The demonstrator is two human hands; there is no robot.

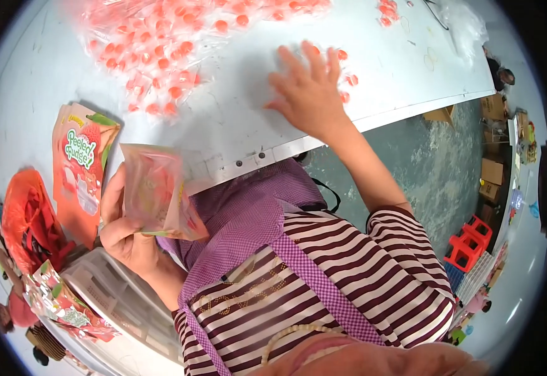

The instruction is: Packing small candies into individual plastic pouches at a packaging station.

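Observation:
My left hand (126, 238) grips a pink and red stand-up pouch (151, 194) near the table's front edge, its mouth turned up and partly open. Something pale red shows inside the pouch, too unclear to name. Over the table, my right hand (311, 94) is stretched out with its fingers spread, holding nothing. Beside its fingertips lie several small red candies (351, 79) in clear wrappers; whether the fingers touch any, I cannot tell. A big heap of the same wrapped candies (160, 59) covers the far left of the table.
Flat printed pouches (76, 169) lie at the table's left edge. A red plastic bag (29, 207) and a clear plastic bin (107, 282) with more pouches (67, 304) stand left of me. Clear plastic film (464, 28) lies far right. Red stools (467, 244) and cartons (491, 175) stand beyond.

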